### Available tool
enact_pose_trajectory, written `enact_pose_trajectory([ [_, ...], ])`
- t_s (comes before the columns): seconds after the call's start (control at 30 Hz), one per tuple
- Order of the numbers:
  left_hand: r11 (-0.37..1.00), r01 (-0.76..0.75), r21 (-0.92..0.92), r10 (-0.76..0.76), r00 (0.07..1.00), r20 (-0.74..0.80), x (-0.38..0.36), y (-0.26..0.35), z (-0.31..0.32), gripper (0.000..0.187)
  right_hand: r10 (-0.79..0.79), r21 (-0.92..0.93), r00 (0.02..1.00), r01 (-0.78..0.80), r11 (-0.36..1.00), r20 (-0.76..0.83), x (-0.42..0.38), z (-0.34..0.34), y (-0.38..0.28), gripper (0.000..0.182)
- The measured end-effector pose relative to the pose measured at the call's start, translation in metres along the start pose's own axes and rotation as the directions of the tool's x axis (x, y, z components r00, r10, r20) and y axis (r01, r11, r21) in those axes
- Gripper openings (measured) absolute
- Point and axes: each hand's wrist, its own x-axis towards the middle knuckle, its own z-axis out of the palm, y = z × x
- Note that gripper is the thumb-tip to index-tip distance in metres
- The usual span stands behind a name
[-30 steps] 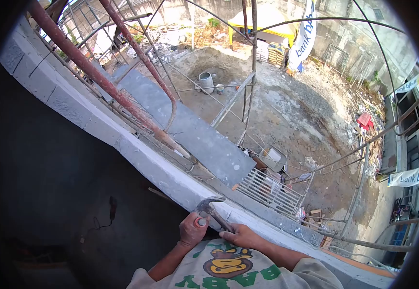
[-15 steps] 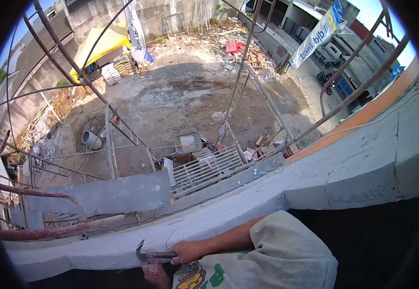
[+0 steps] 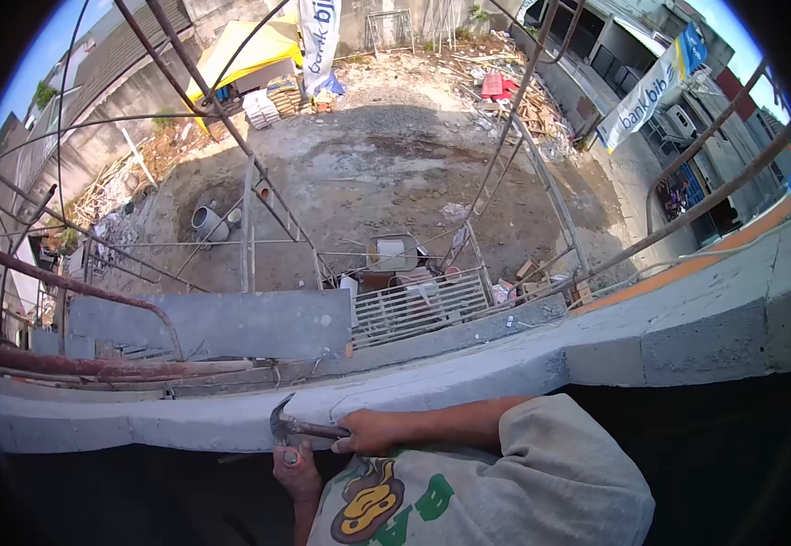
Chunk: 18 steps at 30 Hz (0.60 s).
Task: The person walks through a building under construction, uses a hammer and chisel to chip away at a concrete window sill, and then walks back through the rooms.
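Observation:
My right hand [image 3: 365, 431] is wrapped round the handle of a claw hammer [image 3: 315, 428], near the bottom centre. The hammer head, with its claw pointing up, lies over the edge of the grey concrete ledge [image 3: 441, 386]. Just below the hammer head, my left hand [image 3: 296, 469] is closed, its fingers pressed together round something too small to make out. Both hands are close together in front of the printed shirt [image 3: 395, 510].
Beyond the ledge stand scaffold tubes [image 3: 268, 155] and a grey platform board [image 3: 213, 323]. Far below are a yellow canopy [image 3: 245, 50], a concrete mixer [image 3: 211, 223], a metal grille [image 3: 423, 309] and a rubble pile [image 3: 532, 109]. A dark area lies under the ledge.
The view has shifted, so the yard and scaffold appear further right. In the picture, the hammer and both hands are slightly higher and further right. My right hand still holds the hammer.

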Motion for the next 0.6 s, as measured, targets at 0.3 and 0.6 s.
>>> enact_pose_trajectory([
  [0.3,0.934,0.209,-0.290,-0.198,0.978,0.068,-0.027,0.027,-0.019,0.024,-0.019,-0.143,0.994,0.004,0.990,-0.105,-0.011,0.015,-0.008,0.038],
  [0.6,0.891,0.352,-0.286,-0.401,0.906,-0.133,-0.146,-0.030,-0.057,0.031,-0.169,-0.334,0.973,0.214,0.918,0.159,-0.004,0.131,-0.018,0.025],
])
